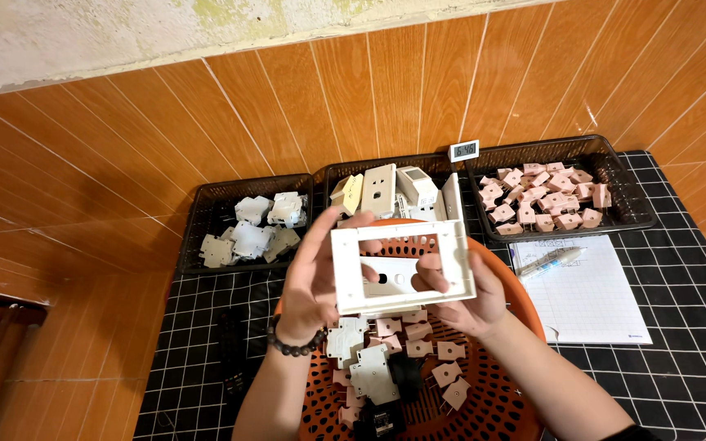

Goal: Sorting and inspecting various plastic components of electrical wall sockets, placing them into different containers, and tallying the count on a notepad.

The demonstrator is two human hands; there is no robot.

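White plastic frame [403, 268] pinched by left grip [314, 282] and right grip [465, 292] above orange basket [507, 384].

Two bare forearms in view, no sleeves over wrists. Left hand [310, 282]: bracelet of dark round beads [296, 345], glossy brown-black, single strand, snug around wrist. Right hand [469, 296]: no ring, no watch, no band visible. Fingers [321, 237] bare, no gloves, nails short and unpainted as far as visible. Sliver of black fabric [632, 434] at bottom edge by right upper arm, likely sleeve hem; too little visible to tell garment.
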